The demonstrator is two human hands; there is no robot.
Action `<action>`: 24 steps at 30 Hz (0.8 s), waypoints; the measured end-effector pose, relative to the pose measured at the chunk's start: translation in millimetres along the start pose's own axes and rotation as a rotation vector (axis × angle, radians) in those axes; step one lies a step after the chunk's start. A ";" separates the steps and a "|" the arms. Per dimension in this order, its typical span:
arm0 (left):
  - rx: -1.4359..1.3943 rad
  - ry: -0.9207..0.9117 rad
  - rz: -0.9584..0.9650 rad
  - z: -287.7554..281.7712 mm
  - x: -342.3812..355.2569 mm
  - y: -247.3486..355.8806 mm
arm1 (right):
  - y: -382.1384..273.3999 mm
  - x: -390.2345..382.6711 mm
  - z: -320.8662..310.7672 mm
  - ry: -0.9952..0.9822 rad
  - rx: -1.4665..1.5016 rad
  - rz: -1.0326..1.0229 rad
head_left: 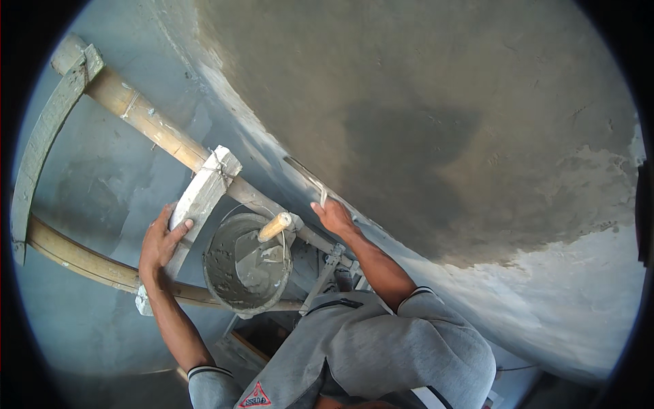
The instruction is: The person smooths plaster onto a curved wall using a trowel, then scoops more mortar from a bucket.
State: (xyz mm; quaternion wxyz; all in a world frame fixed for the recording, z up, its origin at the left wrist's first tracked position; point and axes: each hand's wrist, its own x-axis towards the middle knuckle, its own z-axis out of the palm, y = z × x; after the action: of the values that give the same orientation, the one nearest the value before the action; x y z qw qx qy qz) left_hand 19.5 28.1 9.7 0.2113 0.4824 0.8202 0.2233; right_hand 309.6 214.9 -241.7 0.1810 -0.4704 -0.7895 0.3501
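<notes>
My left hand (163,238) is closed around a pale wooden rung (204,187) tied across two bamboo poles. My right hand (335,215) grips a plastering trowel (306,174), seen nearly edge-on against the wall. Its blade is a thin strip from this angle. Damp grey plaster (409,123) covers much of that wall, and a dark shadow falls on it. Between my hands sits a mortar-smeared bucket (214,262) with a wire handle. A second trowel with a wooden handle (274,227) lies in it, its blade among wet mortar (255,273).
The upper bamboo pole (146,119) and lower bamboo pole (82,259) run off to the left, joined at the far end by a curved-looking board (48,136). Paler, smooth wall (545,293) borders the damp plaster at lower right. Metal framing (323,276) stands beside the bucket.
</notes>
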 end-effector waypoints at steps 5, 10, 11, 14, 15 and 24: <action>0.085 0.048 -0.036 4.0 0.7 -10.7 | 123.8 -129.7 -25.7 -0.008 -0.180 0.149; 0.051 0.051 0.000 7.2 -0.6 -16.3 | -30.3 -62.6 -80.5 -0.034 0.017 0.076; 0.049 0.031 0.021 7.6 2.9 -9.0 | -30.1 -38.3 -63.3 -0.023 -0.002 0.068; -0.016 0.040 -0.007 8.0 2.8 -12.9 | 44.1 -48.9 -13.2 -0.006 -0.049 0.096; -0.014 0.039 0.001 7.2 2.2 -13.4 | 71.5 -60.3 -1.8 0.001 -0.074 0.100; 0.142 0.064 -0.048 12.9 -0.3 -8.5 | 21.9 -129.1 -115.2 -0.048 -0.197 0.150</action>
State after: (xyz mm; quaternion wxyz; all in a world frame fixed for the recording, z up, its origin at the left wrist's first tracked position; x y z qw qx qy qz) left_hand 21.0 26.2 -5.5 0.1555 0.4688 0.8518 0.1746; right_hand 457.4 153.6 -172.5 0.0883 -0.5351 -0.7868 0.2945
